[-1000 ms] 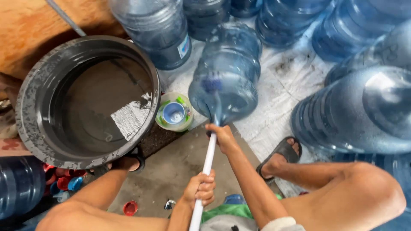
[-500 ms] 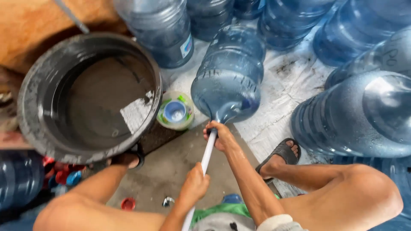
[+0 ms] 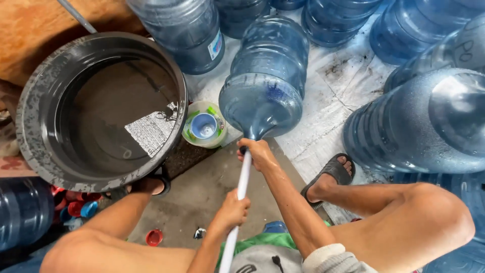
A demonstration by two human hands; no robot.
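Note:
A big blue water jug (image 3: 268, 76) lies tilted on the floor with its neck toward me. A white rod (image 3: 243, 177) runs from my lap into that neck, and a dark shape shows inside the jug near its shoulder. My right hand (image 3: 258, 153) is closed around the jug's neck where the rod enters. Lower down, my left hand (image 3: 233, 210) grips the rod. I sit with bare knees apart.
A wide black tub (image 3: 30, 116) holding some water stands at the left. A small white container with a blue cup (image 3: 204, 124) sits between tub and jug. More blue jugs (image 3: 434, 126) crowd the right and back. My sandalled foot (image 3: 331, 174) and loose caps (image 3: 154, 236) are on the floor.
My left hand and the rod have moved slightly up toward the jug's neck. My right hand stays on the neck. The view has shifted a little.

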